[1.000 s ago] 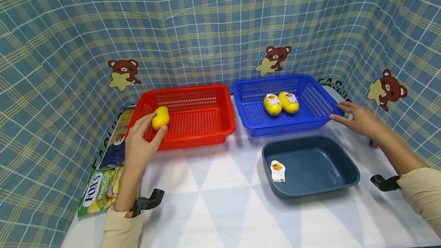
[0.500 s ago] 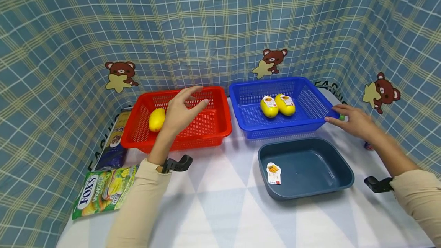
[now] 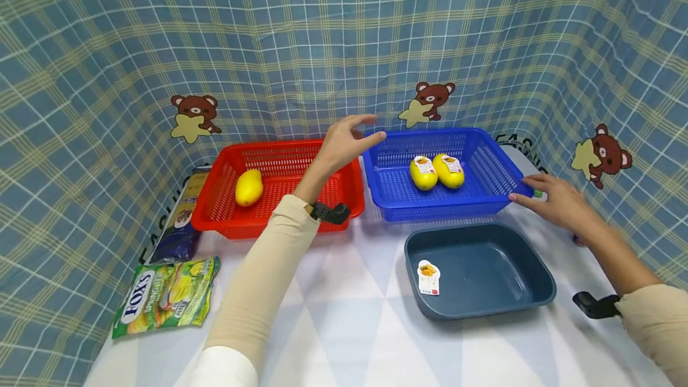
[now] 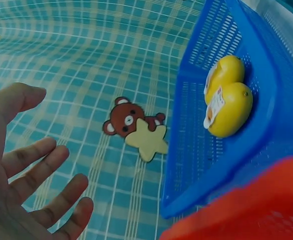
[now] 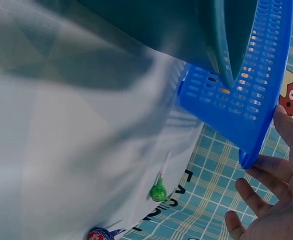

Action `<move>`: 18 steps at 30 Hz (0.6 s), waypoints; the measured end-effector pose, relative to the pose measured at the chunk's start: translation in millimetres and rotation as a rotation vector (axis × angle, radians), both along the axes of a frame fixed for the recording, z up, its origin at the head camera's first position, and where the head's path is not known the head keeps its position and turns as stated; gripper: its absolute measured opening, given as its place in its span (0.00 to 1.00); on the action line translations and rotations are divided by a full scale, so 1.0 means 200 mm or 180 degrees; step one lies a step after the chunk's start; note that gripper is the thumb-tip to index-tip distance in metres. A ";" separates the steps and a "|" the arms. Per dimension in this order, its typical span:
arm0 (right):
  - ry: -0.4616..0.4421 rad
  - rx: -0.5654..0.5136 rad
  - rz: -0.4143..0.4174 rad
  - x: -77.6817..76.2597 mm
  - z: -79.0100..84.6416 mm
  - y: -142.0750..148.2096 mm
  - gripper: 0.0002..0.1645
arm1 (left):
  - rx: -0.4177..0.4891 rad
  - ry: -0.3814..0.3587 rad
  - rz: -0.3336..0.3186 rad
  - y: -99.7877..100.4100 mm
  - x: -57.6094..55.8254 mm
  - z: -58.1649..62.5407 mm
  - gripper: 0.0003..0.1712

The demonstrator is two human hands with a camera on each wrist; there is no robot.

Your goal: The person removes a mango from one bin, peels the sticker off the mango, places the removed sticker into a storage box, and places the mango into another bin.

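Observation:
My left hand (image 3: pixel 343 143) hovers over the right end of the red basket (image 3: pixel 301 223), thumb and fingers spread, holding nothing. One yellow mango (image 3: pixel 249 188) lies in that basket's left part. Two more mangoes, a left one (image 3: pixel 424 173) and a right one (image 3: pixel 449 171), sit side by side in the blue basket (image 3: pixel 430 211), labels upward. At the blue basket's front right corner, my right hand (image 3: pixel 559 200) pinches the rim; in the right wrist view the thumb lies on one side and the index finger on the other.
A dark blue-grey tub (image 3: pixel 484 270) stands in front, with a mango label (image 3: pixel 429 278) in it. Left are a FOX'S candy bag (image 3: pixel 166 297) and a dark blue and gold packet (image 3: pixel 180 226). Green (image 5: pixel 158 192) and purple (image 5: pixel 99 234) wrapped lollipops lie on the right. Plaid cloth walls enclose the table.
My left hand has let go of the mango in the red basket and moved right, toward the blue basket. The right hand stays at the blue basket's corner.

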State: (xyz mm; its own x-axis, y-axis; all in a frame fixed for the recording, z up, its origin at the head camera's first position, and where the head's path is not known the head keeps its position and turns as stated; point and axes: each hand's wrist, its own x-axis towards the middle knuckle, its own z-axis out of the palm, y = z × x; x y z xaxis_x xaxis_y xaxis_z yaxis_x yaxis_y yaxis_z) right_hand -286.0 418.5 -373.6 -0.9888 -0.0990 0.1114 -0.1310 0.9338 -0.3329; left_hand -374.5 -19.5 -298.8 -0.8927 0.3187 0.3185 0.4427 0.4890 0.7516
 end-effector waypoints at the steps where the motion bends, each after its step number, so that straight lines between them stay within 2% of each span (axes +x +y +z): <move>1: 0.0014 0.0006 -0.0003 0.00 0.00 0.00 0.45 | -0.0046 0.0001 -0.0035 0.03 -0.02 0.00 0.33; 6: 0.0051 -0.0052 0.0043 -0.01 -0.02 -0.02 0.45 | -0.0282 0.0060 -0.0153 0.13 -0.11 0.00 0.33; 9: 0.0013 -0.0071 0.0056 -0.02 -0.02 -0.03 0.46 | -0.0393 -0.0005 -0.0190 0.19 -0.18 -0.02 0.34; 14: -0.0059 -0.0038 -0.0030 0.01 -0.01 0.00 0.46 | -0.0473 -0.0065 -0.0364 0.35 -0.30 -0.02 0.36; 18: -0.0076 -0.0010 -0.0003 0.00 -0.02 -0.01 0.46 | -0.0592 -0.0102 -0.0411 0.42 -0.36 -0.06 0.38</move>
